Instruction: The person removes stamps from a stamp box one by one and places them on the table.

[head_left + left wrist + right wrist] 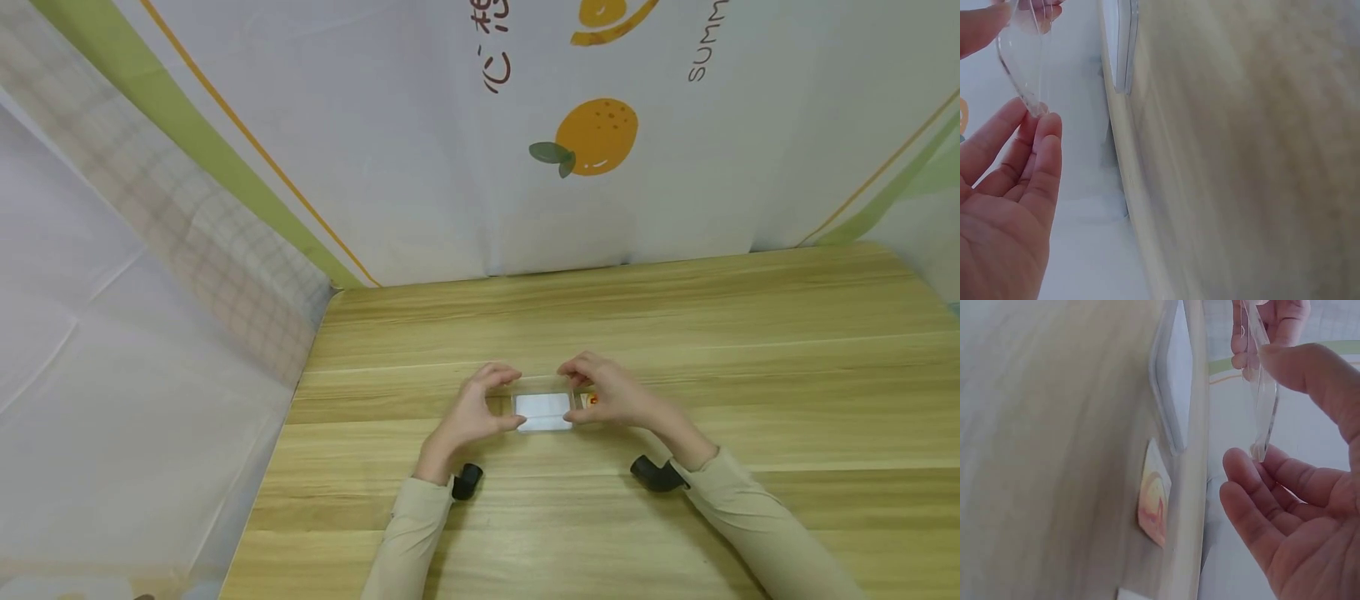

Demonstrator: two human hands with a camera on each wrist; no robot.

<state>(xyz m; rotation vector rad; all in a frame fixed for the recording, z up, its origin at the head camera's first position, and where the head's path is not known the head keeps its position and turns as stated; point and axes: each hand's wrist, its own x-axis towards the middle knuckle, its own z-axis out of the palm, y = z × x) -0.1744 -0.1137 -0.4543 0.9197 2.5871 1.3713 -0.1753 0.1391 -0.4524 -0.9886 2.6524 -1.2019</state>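
A clear plastic cover (542, 384) is held up between both hands, above the table. My left hand (474, 408) pinches its left end between thumb and fingertips; the left wrist view shows the clear wall of the cover (1022, 69) there. At the opposite end my right hand (611, 396) pinches the cover (1265, 406) in the same way. Below it, apart from it, a shallow white rectangular case (1175, 381) with a clear rim lies flat on the wood. Beside the case, under the right hand, is a small card (1155, 494) with an orange and red print.
The wood-grain table (750, 400) runs back to a white cloth (420, 167) printed with oranges and lettering. Black curved pieces (656, 473) stick out at both wrists. In the right wrist view, the edge of another white piece (1132, 594) shows at the bottom.
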